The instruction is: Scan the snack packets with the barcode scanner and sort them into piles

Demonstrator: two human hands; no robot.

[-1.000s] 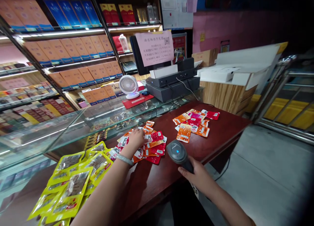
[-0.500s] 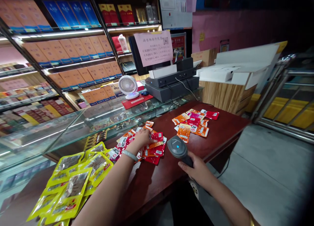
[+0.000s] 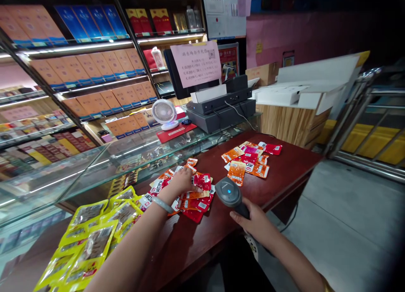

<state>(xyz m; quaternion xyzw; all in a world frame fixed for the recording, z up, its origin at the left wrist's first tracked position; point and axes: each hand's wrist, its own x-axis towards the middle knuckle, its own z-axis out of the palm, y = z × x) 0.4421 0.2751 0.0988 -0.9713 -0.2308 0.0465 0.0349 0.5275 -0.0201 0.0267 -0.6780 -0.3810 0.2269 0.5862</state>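
My left hand (image 3: 181, 183), with a pale bangle at the wrist, is closed on a red snack packet (image 3: 202, 182) at the top of a mixed pile. Its thumb and fingers lie at the packet's left end. Red and orange packets (image 3: 193, 215) spread under and around this hand. In my right hand (image 3: 253, 218) is a dark grey barcode scanner (image 3: 228, 191), its blue light showing on top. Beyond the scanner lies a second group of orange and red packets (image 3: 236, 172). Yellow snack bags (image 3: 95, 241) are heaped to the left of my left forearm.
The reddish-brown tabletop (image 3: 186, 245) adjoins a glass display counter (image 3: 126, 155). On the counter are a small white fan (image 3: 164, 112), a red mat (image 3: 176, 132) and a cash drawer (image 3: 205, 119). A metal railing (image 3: 373, 144) stands at the right.
My left hand has shifted slightly towards me and left on the pile. Some red packets beneath it have slid nearer. The right hand and scanner are almost unchanged.
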